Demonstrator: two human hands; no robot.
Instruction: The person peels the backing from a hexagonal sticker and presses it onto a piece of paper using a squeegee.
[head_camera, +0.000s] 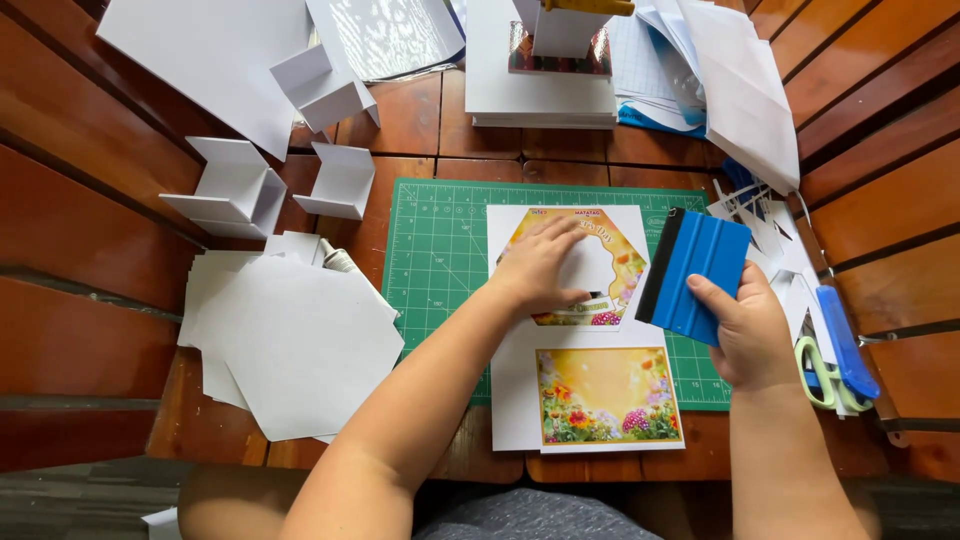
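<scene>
Hands apart: left hand (540, 268) flat on white hexagon (585, 265); right hand (748, 325) grips blue squeegee (693, 275) above green mat (440, 250).

A cutting mat (440, 250) lay at the middle of the table (90, 200), and a printed sheet (590, 330) lay on it, its near edge running off the mat onto the table. The left hand (540, 265) rested on the far part of that sheet. The right hand (750, 330), just right of the sheet, held a squeegee (695, 275) above the mat's right edge. Left of the mat lay a stack of cut paper pieces (290, 340), with folded card boxes (240, 185) beyond it. Scissors (825, 375) and a utility knife (845, 340) lay right of the right hand. Far of the mat sat a pile of boards (540, 95).
</scene>
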